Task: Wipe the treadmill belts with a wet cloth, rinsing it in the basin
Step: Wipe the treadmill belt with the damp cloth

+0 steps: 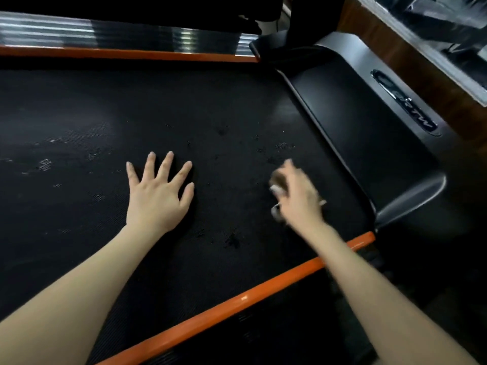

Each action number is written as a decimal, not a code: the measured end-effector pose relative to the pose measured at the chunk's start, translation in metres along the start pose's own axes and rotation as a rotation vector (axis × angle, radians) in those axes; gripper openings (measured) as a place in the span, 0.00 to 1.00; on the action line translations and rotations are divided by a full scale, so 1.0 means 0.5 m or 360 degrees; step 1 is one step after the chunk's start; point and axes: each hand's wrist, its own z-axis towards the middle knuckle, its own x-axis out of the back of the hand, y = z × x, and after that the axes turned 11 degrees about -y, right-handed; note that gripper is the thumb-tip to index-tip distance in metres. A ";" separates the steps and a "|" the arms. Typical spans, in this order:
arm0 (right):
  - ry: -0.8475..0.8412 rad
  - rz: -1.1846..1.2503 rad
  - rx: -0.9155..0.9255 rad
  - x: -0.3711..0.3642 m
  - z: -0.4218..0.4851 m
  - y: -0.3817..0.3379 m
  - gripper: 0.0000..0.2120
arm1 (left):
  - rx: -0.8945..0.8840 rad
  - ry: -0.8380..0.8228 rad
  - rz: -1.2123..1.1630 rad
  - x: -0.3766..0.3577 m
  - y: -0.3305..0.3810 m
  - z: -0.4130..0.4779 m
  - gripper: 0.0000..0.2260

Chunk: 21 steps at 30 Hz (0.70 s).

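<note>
Head: R hand (pixel 300 200) (blurred) grips cloth (pixel 276 190) on belt (pixel 210 114).

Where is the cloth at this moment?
In the head view the cloth is held in the blurred right hand, on the right part of the treadmill belt, between the flat left hand and the black cover.

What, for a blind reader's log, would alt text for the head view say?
The right hand grips a blurred pale cloth on the black treadmill belt, while the left hand rests flat, fingers spread. An orange rail borders the belt's near edge.
</note>
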 end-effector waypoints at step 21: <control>-0.0034 -0.0382 -0.0337 0.080 -0.022 0.182 0.27 | -0.0020 0.0007 0.0091 0.042 0.032 0.017 0.25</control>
